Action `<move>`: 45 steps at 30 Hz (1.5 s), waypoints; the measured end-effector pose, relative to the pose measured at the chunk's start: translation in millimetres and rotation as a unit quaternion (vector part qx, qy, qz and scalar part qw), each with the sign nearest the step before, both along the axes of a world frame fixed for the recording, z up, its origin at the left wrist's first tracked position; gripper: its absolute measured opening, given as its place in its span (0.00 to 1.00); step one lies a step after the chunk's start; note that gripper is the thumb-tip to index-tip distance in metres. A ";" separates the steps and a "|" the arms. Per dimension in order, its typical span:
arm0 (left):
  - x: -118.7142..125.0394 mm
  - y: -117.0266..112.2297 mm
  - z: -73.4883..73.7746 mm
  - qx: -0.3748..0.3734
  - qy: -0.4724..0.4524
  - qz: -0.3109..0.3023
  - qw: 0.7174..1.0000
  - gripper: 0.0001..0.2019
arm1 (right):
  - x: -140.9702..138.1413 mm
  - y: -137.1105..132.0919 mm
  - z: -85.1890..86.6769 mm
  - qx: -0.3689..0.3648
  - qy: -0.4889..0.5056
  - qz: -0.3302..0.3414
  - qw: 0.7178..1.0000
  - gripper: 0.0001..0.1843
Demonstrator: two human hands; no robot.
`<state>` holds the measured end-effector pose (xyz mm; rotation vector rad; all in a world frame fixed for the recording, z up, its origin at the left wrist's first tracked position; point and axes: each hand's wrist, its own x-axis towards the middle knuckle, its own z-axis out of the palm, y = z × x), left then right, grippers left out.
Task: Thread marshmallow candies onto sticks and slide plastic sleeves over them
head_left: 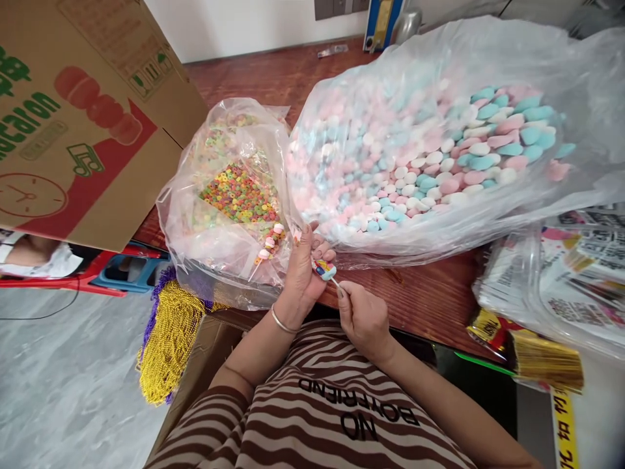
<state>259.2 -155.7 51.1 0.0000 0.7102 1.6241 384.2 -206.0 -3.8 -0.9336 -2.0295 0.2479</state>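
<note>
My left hand [305, 264], with a bracelet at the wrist, is closed around the coloured end of a candy skewer [323, 268]. Light blue, yellow, red and dark blue show between its fingers; the rest is covered. My right hand [365, 319] pinches the thin white stick below. Just left of my left hand, another skewer with pink and white candies [267, 247] lies on an open clear bag [180, 202] of small multicoloured ring candies [244, 192]. Beyond my hands is a large clear bag [336, 104] of pink, white and blue candies [430, 176].
A cardboard carton [107, 85] stands at the left on the reddish wooden table [420, 293]. Gold and purple bead strings [170, 345] hang below. Printed plastic packets [576, 280] and a bundle of gold ties [549, 358] lie at the right.
</note>
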 end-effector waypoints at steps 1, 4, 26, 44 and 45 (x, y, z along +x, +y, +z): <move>5.6 -2.6 -2.3 0.002 0.004 -0.007 1.000 0.10 | -1.4 0.7 -0.3 -0.004 0.000 -0.001 1.000 0.09; 17.2 -11.0 -9.1 0.002 0.025 -0.033 0.999 0.13 | -2.6 5.0 1.5 -0.053 0.021 -0.009 0.998 0.10; -15.1 -0.2 10.7 0.027 0.001 0.000 1.000 0.21 | 14.0 2.6 23.7 -0.654 0.378 0.241 0.609 0.16; -19.9 11.8 11.8 0.046 0.051 0.005 0.998 0.13 | 16.1 15.6 13.6 -0.090 0.006 0.043 0.995 0.12; -22.3 14.3 14.5 0.042 0.050 0.013 0.998 0.10 | 14.9 13.9 13.5 -0.089 0.005 0.043 0.995 0.12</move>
